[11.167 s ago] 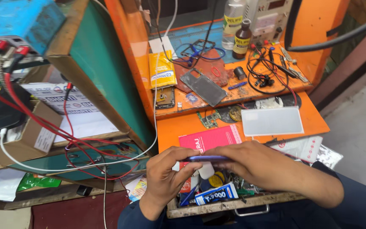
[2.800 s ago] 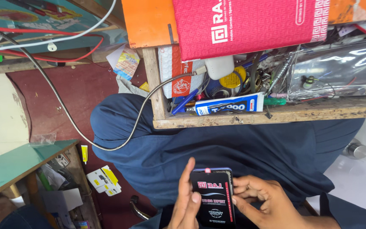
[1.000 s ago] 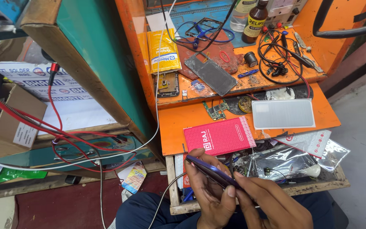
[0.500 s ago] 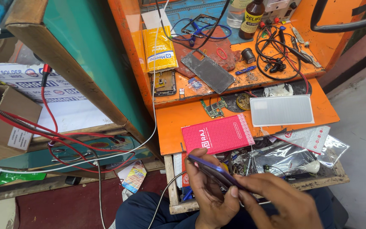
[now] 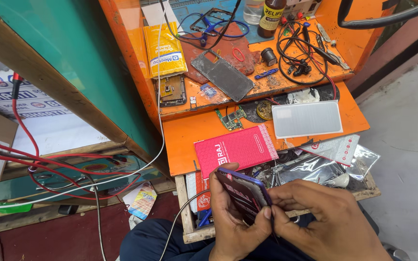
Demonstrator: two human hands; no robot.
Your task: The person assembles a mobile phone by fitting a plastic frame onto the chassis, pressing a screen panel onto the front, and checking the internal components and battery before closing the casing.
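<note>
My left hand grips a dark phone with a purple edge, held tilted over the open wooden drawer. Its thumb rests on the phone's upper corner. My right hand is closed against the phone's lower right edge, its fingertips pinching at the rim beside my left fingers. A pink flat box lies just above the phone on the orange shelf.
A white rectangular panel, a small green circuit board, a grey phone back cover, a yellow packet, black cables and a brown bottle lie on the orange bench. Clear plastic bags fill the drawer. Red wires run at left.
The view has shifted slightly closer and lower. Both hands stay on the phone, and my right fingers have closed in tighter on its lower edge.
</note>
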